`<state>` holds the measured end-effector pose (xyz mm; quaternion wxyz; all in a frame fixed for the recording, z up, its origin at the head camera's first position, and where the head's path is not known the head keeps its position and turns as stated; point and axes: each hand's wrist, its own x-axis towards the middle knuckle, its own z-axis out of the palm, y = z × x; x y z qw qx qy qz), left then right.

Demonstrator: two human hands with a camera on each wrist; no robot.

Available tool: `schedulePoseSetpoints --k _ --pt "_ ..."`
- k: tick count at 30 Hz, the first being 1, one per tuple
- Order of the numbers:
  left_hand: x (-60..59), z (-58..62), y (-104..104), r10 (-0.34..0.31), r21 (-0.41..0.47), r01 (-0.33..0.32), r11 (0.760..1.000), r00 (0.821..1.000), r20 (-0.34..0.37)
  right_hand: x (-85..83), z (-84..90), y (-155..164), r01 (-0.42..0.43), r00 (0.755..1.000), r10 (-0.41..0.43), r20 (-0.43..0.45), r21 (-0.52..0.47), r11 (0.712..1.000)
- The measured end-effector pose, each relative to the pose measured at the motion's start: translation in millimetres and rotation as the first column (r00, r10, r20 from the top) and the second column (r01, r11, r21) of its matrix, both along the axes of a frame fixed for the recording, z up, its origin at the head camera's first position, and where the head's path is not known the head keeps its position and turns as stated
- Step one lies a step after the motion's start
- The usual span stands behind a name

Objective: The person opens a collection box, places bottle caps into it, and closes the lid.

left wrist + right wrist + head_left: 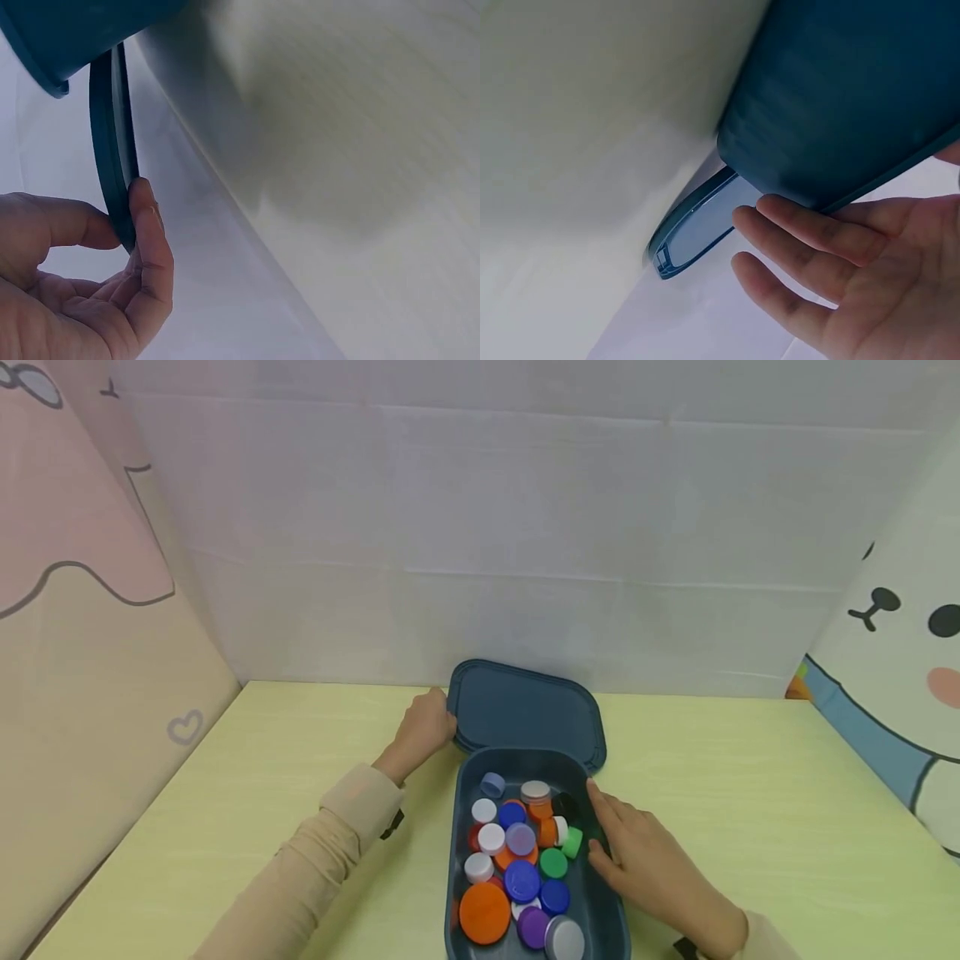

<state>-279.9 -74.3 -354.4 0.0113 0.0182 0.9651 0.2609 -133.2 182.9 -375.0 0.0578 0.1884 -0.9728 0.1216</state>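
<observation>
A dark blue lid (528,706) stands tilted behind a dark blue box (611,893). My left hand (420,731) pinches the lid's left edge; thumb and fingers press on its two faces in the left wrist view. The box holds many bottle caps, among them a large orange cap (484,913), a blue cap (522,881), a green cap (553,863) and a white cap (483,811). My right hand (652,860) lies along the box's right rim. Its fingers are loosely extended by the outer wall (840,97) in the right wrist view; whether they touch it is hard to tell.
The box and lid are on a pale yellow table (225,810). A white sheet (525,527) hangs behind it, with printed cloths (97,693) at the left and right sides. The front of the box is cut off by the head view's lower edge.
</observation>
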Motion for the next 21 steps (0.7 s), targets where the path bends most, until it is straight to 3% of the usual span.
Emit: schedulePoseSetpoints --k 8,12,21 --pt "2.9 10.5 1 -0.037 0.054 0.040 0.998 0.998 -0.050 -2.1 1.3 5 -0.016 0.991 0.012 -0.136 -0.030 0.999" --pt "3.5 13.4 3 -0.060 0.087 0.067 0.994 0.995 -0.084 -5.5 6.6 8 -0.014 0.987 0.006 -0.159 -0.048 0.999" --pt "5.0 17.9 1 -0.047 0.125 0.066 0.990 0.987 -0.155 -20.6 16.6 17 -0.031 0.969 0.016 -0.247 -0.059 0.998"
